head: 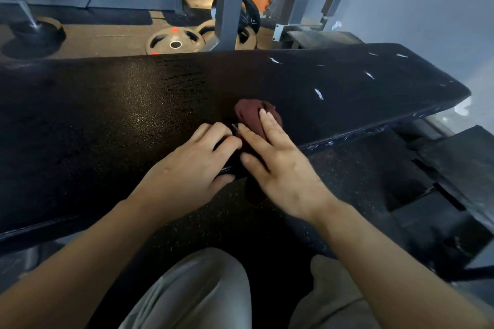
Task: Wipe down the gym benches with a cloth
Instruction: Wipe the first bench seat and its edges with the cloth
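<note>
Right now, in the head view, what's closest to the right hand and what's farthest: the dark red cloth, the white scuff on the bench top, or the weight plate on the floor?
1. Dark red cloth: directly under the right hand, touching it.
2. White scuff: on the bench top, just beyond the cloth, to the right.
3. Weight plate: on the floor past the bench's far edge, to the left.

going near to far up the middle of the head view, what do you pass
Knee in grey trousers → speckled floor → hands, left hand and right hand → maroon cloth → black bench pad → weight plate → grey rack frame
</note>
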The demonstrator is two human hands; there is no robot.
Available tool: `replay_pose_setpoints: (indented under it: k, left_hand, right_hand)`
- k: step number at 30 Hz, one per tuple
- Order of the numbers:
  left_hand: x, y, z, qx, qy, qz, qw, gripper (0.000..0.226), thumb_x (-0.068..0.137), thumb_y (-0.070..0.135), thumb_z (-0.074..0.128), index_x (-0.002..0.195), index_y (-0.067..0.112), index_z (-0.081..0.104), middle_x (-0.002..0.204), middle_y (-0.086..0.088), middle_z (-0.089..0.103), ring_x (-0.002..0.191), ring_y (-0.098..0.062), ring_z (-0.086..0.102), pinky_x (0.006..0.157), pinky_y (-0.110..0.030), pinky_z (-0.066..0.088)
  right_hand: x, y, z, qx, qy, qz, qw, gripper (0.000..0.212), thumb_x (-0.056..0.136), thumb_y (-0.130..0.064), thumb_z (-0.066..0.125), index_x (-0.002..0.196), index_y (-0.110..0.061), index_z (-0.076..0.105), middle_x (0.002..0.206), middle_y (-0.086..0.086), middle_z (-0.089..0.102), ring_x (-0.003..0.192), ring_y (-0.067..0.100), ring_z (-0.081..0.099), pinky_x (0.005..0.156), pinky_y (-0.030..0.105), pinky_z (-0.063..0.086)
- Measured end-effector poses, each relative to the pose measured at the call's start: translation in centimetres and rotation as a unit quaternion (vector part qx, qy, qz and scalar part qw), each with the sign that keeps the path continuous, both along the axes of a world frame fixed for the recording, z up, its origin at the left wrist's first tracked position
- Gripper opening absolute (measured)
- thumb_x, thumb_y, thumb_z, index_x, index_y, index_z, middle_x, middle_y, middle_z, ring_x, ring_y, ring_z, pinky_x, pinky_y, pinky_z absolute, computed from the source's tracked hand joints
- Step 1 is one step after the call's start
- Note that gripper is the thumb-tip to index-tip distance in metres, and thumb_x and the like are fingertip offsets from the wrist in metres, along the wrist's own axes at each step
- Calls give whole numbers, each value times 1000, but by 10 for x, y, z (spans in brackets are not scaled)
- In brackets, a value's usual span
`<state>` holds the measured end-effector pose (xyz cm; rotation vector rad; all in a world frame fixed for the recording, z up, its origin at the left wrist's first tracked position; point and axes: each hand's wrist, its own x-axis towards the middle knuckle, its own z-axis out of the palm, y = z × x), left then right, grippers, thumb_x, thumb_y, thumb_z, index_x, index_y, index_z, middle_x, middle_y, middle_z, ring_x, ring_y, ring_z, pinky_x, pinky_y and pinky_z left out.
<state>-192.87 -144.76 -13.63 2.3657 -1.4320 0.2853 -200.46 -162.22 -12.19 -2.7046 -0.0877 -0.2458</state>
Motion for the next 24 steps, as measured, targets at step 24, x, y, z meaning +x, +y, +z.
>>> replay_pose_setpoints:
  k: [24]
  left_hand:
    - [30, -4, 29, -73, 121, 89, 986, 13, 90, 18, 55, 102, 19, 61, 105, 7, 55, 99, -10, 51, 87, -30, 47]
  right_hand:
    - [48, 10, 3, 14, -8, 37, 999, 41, 97, -21, 42, 136, -18, 55, 155, 12, 31, 147, 24, 19, 117, 25, 19]
